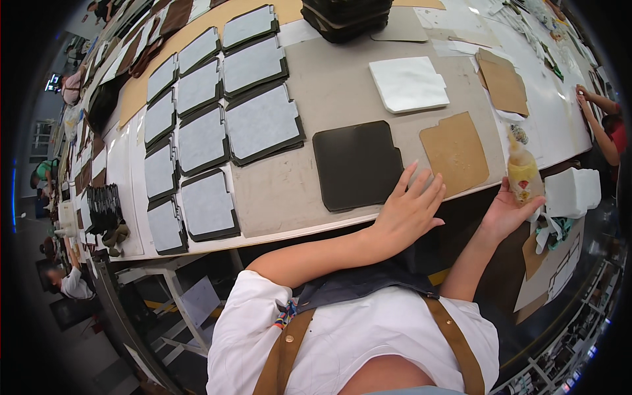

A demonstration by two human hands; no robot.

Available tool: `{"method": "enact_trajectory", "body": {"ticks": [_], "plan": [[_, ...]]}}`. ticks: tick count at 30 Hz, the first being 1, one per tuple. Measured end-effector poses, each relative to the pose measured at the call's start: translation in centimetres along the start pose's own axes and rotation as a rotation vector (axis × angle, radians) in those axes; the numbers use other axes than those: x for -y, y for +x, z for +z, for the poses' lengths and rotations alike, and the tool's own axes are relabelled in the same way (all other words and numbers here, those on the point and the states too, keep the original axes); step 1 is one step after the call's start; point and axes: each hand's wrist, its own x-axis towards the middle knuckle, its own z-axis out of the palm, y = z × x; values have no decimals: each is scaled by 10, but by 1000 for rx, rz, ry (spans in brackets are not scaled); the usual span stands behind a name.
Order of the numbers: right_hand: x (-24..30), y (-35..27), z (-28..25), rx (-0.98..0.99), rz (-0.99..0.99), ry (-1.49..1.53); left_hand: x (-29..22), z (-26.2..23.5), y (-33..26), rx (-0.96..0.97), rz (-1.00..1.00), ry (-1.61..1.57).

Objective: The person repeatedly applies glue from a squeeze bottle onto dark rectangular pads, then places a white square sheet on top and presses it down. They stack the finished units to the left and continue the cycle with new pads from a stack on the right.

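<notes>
My left hand (409, 209) lies flat with fingers spread at the table's near edge, touching the lower right corner of a dark leather panel (355, 163). My right hand (508, 209) holds a yellow squeeze bottle (523, 170) upright, just right of a tan cardboard piece (455, 151) shaped like the panel. A white sheet (408, 83) of similar shape lies farther back.
Rows of dark panels topped with grey sheets (217, 125) fill the table's left. A stack of dark panels (345, 16) stands at the back. More tan card (503, 82) lies right. White cloth (573, 191) sits by the bottle. Another person's hands (586, 99) work at far right.
</notes>
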Motion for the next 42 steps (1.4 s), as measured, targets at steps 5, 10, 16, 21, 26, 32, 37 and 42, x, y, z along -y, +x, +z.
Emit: {"method": "enact_trajectory", "body": {"ticks": [5, 10, 16, 21, 26, 32, 37, 42], "plan": [[17, -11, 10, 238, -29, -73, 2, -6, 0, -81, -105, -230], [12, -42, 30, 434, -55, -267, 28, -45, -25, -246, -161, -351], [0, -70, 59, 597, -135, -312, 79, -77, -88, -429, -429, -125], [-9, -75, 63, 641, -139, -312, 90, -74, -110, -481, -508, -194], [-11, -79, 67, 644, -187, -367, 91, -73, -107, -497, -520, -247], [-12, -80, 67, 650, -197, -372, 92, -72, -109, -492, -526, -241], [-12, -80, 68, 657, -228, -394, 93, -72, -109, -495, -537, -251], [-13, -80, 68, 676, -244, -390, 93, -72, -108, -498, -537, -262]]}}
